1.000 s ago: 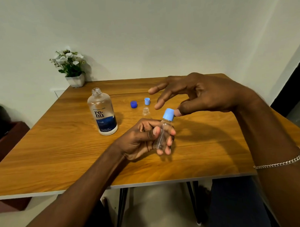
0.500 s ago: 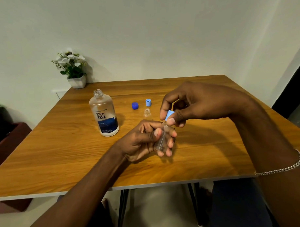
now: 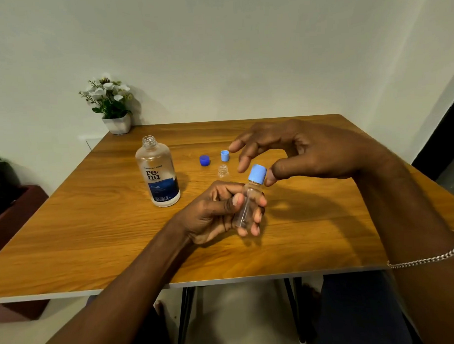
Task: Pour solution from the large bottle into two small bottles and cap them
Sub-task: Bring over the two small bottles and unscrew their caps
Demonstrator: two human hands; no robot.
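My left hand [image 3: 217, 213] grips a small clear bottle [image 3: 246, 204], tilted, with a light blue cap [image 3: 257, 174] on its neck. My right hand [image 3: 294, 151] hovers over it with fingers spread; the thumb tip rests beside the cap. A second small clear bottle [image 3: 222, 170] stands uncapped behind my left hand. A loose light blue cap [image 3: 225, 155] and a dark blue cap [image 3: 204, 160] lie further back. The large clear bottle [image 3: 157, 171] with a blue label stands open at the left.
All of it sits on a wooden table [image 3: 94, 228]. A small white pot of white flowers [image 3: 113, 109] stands at the far left corner against the wall. A dark red box [image 3: 14, 215] sits on the floor left of the table.
My right hand had pinched the light blue cap on the held bottle half a second ago; now its fingers have spread apart and lifted off the cap. The left hand keeps its grip.
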